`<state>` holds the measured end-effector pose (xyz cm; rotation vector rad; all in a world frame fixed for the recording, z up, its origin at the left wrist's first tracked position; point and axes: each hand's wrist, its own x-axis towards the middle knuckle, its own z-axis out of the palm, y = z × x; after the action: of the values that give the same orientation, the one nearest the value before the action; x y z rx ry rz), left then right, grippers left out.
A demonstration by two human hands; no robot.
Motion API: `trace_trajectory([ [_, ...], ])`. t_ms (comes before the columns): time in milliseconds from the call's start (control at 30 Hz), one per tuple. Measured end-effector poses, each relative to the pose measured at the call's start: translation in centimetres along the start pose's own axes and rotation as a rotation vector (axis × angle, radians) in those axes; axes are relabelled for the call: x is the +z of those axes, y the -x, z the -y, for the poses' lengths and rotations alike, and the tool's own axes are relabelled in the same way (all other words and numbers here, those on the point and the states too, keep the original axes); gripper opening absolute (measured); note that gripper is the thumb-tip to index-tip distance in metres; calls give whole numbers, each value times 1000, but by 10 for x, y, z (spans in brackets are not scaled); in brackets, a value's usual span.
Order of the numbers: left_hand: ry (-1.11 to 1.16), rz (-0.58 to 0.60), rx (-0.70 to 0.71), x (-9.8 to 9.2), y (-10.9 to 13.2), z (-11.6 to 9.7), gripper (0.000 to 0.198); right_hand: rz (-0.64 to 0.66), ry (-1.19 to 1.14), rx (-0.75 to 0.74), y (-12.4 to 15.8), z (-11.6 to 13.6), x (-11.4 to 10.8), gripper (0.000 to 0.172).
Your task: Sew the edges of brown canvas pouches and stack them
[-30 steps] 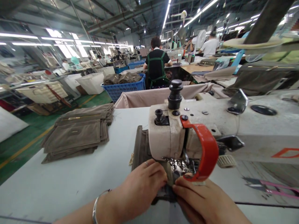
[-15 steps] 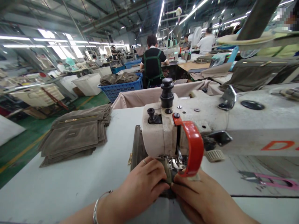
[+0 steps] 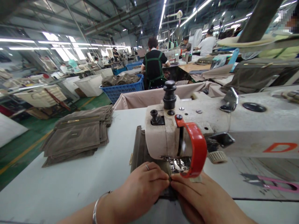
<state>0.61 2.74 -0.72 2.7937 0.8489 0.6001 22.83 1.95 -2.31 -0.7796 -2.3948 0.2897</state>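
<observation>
The left hand (image 3: 140,183) and right hand (image 3: 201,194) sit side by side at the front of a sewing machine (image 3: 168,137), just below its presser foot (image 3: 178,165). The fingers (image 3: 158,176) of both hands are clenched down on an olive fabric panel (image 3: 139,149), their tips almost meeting, pinching its dark edge right by the foot. The panel lies flat on the tabletop (image 3: 70,189) and runs back under the machine head, with a small brass fitting (image 3: 130,158) showing at its left edge. A red guard (image 3: 198,149) curves down beside the foot, its lower end just above the right hand. A silver bangle (image 3: 98,207) circles the left wrist, and a thin ring (image 3: 147,167) sits on one left finger. Further left on the tabletop, well apart from the hands, lies a stack of similar panels (image 3: 74,137) with brass zips across them. Past the far edge of the tabletop hangs a beige fabric bin (image 3: 144,101), and beyond it a blue basket (image 3: 121,90) holds a heap of more olive pieces. A co-worker (image 3: 153,62) in a black shirt and green apron has their back turned — further off, rows of workstations and other people stretch away under strip lights (image 3: 162,18).
</observation>
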Motion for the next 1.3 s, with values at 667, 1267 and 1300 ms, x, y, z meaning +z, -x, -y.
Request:
trace_trajectory([
  [667, -13, 68, -175, 9, -23, 42, 13, 7, 166, 43, -2, -11, 11, 32],
  [1267, -276, -61, -110, 10, 30, -42, 24, 22, -124, -6, 1, -7, -8, 28],
  [1300, -275, -85, -97, 10, 32, -42, 24, 45, -144, -12, 1, -6, -10, 27],
])
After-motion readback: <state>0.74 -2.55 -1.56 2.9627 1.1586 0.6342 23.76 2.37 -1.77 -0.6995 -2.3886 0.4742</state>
